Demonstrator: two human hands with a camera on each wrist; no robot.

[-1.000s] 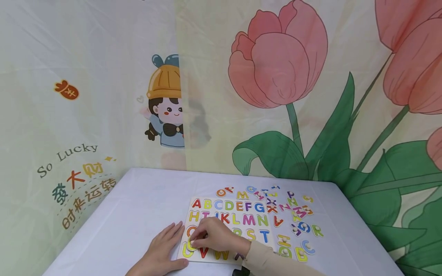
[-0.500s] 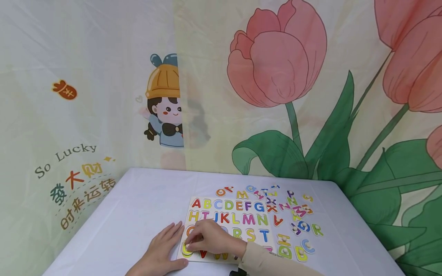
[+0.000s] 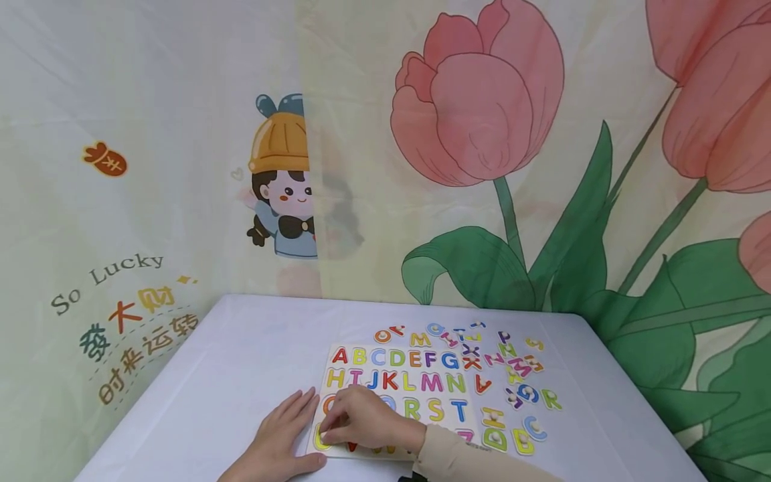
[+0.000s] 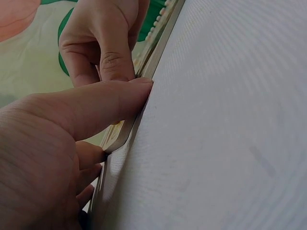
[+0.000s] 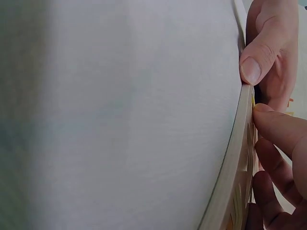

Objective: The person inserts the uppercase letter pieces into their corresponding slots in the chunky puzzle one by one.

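Yellow U (image 3: pixel 319 442) on letter board (image 3: pixel 442 395), right hand (image 3: pixel 369 418) pinching

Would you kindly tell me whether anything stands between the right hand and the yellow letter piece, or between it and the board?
Nothing visible does: the right hand pinches the yellow letter piece at the near-left corner of the board; the left hand touches only the edge. Whether the piece sits flush is hidden.

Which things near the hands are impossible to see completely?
Head view: part of the board, covered by the right hand.
Head view: the yellow letter, partly behind that hand.
Head view: a black object, cut by the bottom edge.
Left wrist view: ends of right fingers, behind left hand.
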